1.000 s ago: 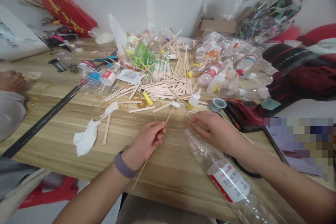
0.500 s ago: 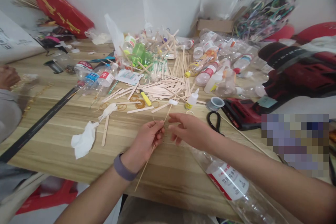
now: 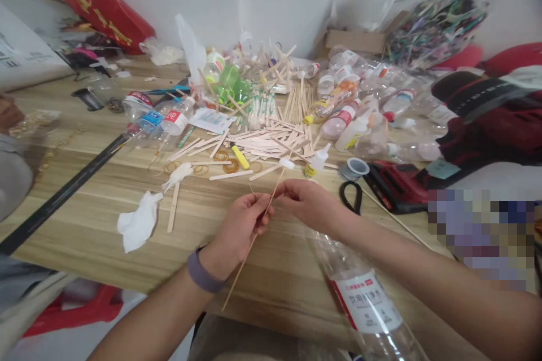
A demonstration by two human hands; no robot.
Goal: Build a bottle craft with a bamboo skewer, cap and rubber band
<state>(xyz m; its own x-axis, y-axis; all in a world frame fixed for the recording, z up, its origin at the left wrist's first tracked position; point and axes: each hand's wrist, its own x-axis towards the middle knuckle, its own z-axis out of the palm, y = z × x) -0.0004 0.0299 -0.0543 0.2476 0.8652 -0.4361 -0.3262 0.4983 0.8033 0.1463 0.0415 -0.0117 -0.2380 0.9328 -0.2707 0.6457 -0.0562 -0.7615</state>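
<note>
Left hand [image 3: 239,225]: pinches a thin tan wooden skewer [image 3: 237,276], seemingly steadying it.
Right hand [image 3: 307,203]: fingertips narrowed beside it; cannot tell whether gripping.
Skewer: slants between hands, near-left to far-right, probably for access.

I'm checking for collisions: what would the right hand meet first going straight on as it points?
Probably the thin stick held in the left hand; the right hand looks very close to it, perhaps touching, though depth is unclear.

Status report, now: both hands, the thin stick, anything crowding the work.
Left hand gripping thin stick, slanted. Right hand close to its upper part, touch unclear. Clear labelled bottle lying near that hand.
</note>
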